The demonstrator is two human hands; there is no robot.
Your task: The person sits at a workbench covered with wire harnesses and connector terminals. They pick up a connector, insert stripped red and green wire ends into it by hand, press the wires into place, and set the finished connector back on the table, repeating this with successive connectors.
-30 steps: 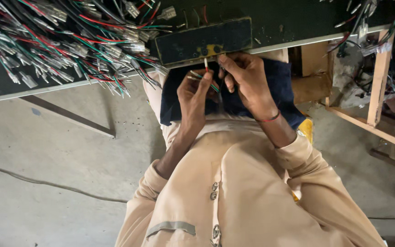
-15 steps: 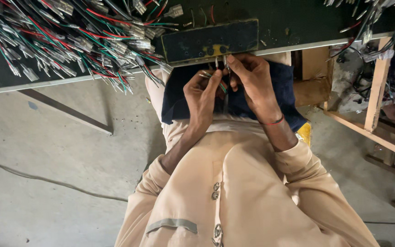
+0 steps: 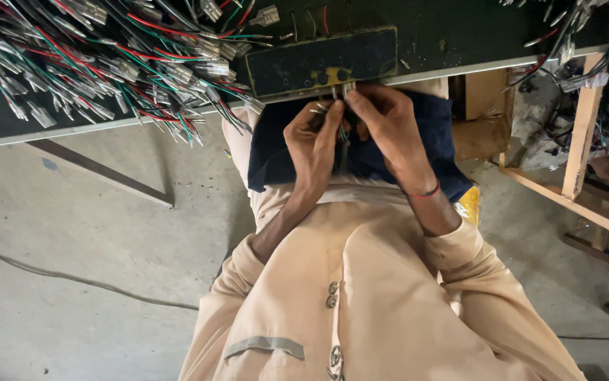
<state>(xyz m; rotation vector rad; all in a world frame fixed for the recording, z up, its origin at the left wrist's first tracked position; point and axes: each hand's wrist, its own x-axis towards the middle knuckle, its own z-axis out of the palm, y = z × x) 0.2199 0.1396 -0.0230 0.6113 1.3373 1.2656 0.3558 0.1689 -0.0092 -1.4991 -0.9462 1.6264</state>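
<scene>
Two hands meet at the tabletop's (image 3: 8, 130) near edge, under the dark rectangular jig block (image 3: 322, 62). Left hand (image 3: 313, 144) and right hand (image 3: 388, 127) fingers pinched closed on thin metal-tipped wires (image 3: 341, 130). Looks mid-seating; next needs careful alignment with the block's holes.

A beige long-sleeved tunic (image 3: 389, 303) with metal buttons (image 3: 332, 295) down the front and a grey-trimmed chest pocket (image 3: 262, 347); a thin red wristband (image 3: 428, 192) circles the right wrist.

A thin green wire (image 3: 343, 132) with metal terminals hangs below a dark rectangular holed block (image 3: 322, 62) at the bench edge.
</scene>
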